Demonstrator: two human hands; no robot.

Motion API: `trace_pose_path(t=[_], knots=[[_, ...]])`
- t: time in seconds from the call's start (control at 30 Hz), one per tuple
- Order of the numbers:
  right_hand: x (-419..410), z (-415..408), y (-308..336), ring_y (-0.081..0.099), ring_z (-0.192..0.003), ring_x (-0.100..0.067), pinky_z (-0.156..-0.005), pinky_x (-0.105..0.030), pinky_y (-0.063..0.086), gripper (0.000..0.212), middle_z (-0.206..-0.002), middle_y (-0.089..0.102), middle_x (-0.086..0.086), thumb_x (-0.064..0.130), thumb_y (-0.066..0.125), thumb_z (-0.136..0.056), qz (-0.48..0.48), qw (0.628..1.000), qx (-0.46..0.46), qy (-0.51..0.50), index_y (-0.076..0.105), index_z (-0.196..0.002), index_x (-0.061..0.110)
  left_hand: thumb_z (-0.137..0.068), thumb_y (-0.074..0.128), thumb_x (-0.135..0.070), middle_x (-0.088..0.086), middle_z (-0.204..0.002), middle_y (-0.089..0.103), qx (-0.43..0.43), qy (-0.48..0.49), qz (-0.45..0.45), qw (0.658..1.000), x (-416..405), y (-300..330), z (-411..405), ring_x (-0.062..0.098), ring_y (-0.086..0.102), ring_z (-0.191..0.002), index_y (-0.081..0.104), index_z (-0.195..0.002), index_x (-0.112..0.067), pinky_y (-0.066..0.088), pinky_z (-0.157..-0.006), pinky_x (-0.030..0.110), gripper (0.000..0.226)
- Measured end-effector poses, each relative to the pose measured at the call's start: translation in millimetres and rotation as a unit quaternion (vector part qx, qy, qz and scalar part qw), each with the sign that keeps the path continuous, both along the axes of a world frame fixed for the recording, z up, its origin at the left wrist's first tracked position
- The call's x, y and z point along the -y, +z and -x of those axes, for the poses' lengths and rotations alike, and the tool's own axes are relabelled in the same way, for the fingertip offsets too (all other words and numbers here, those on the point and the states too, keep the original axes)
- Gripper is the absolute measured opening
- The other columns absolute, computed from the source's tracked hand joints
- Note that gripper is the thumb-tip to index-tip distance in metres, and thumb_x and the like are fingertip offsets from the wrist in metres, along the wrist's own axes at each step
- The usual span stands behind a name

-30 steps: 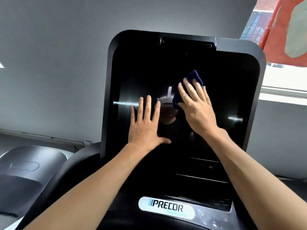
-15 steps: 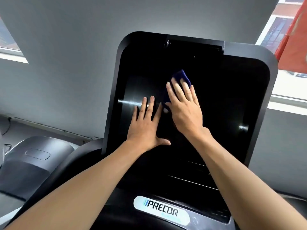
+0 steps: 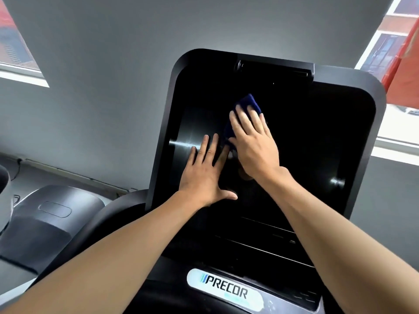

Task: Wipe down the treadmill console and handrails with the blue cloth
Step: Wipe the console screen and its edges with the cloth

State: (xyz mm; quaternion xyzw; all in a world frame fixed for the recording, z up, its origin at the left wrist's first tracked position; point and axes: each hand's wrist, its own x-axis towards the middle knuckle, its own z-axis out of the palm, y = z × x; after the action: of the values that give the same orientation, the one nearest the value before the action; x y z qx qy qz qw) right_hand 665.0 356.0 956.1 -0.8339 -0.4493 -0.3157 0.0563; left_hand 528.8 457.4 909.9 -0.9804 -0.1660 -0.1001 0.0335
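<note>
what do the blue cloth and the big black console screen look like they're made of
Blue cloth: soft fabric, probably microfibre; matte and bunched under the right hand.
Console screen: glossy glass or hard plastic; it shows sharp light streaks and mirror reflections beside the left hand. Which of the two cannot be told.

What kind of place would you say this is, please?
Probably a gym: a Precor badge sits below a treadmill console, and another machine stands to the left.
</note>
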Motion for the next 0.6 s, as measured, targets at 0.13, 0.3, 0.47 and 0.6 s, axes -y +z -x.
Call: trace_pose_path(t=[0.13,0.3,0.47,0.6], knots=[[43.1,-11.9,0.2,0.018,-0.154,-0.024,-0.126,-0.043,0.014,0.067,-0.166,0.024,0.0,0.041,0.051,-0.1,0.021,1.0,0.005,-0.004,0.027,-0.159,0.021,-0.073,0.052,-0.088,0.006,-0.166,-0.026,0.013,-0.04,-0.022,0.999,-22.2,-0.6,22.0,0.023,-0.026,-0.152,-0.012,-0.16,-0.018,0.0,-0.127,0.046,0.129],[25.5,-5.6,-3.4,0.011,-0.155,-0.032,-0.127,-0.043,0.004,0.063,-0.168,0.017,-0.006,0.041,0.041,-0.105,-0.123,0.979,-0.085,-0.137,0.02,-0.16,0.018,-0.068,0.058,-0.087,0.02,-0.161,-0.031,0.018,0.045,-0.072,0.996,-53.1,-9.0,56.5,0.033,-0.028,-0.15,-0.019,-0.156,-0.003,-0.003,-0.127,0.047,0.144],[-52.7,11.6,5.3,0.02,-0.152,-0.036,-0.125,-0.048,0.011,0.063,-0.165,0.024,-0.013,0.038,0.044,-0.104,-0.147,0.979,-0.065,-0.128,0.028,-0.158,0.011,-0.066,0.066,-0.081,0.018,-0.156,-0.041,0.009,0.069,0.018,0.997,-63.4,-5.6,56.3,0.03,-0.033,-0.148,-0.028,-0.151,0.0,0.001,-0.127,0.04,0.15],[-35.2,40.8,-23.7,0.013,-0.155,-0.028,-0.125,-0.047,0.015,0.064,-0.166,0.021,-0.007,0.037,0.05,-0.104,0.009,1.0,0.0,0.007,0.025,-0.159,0.014,-0.063,0.072,-0.077,0.01,-0.157,-0.042,0.013,0.064,0.07,0.995,-68.2,-7.7,55.5,0.024,-0.03,-0.149,-0.029,-0.151,-0.003,0.014,-0.123,0.033,0.153]])
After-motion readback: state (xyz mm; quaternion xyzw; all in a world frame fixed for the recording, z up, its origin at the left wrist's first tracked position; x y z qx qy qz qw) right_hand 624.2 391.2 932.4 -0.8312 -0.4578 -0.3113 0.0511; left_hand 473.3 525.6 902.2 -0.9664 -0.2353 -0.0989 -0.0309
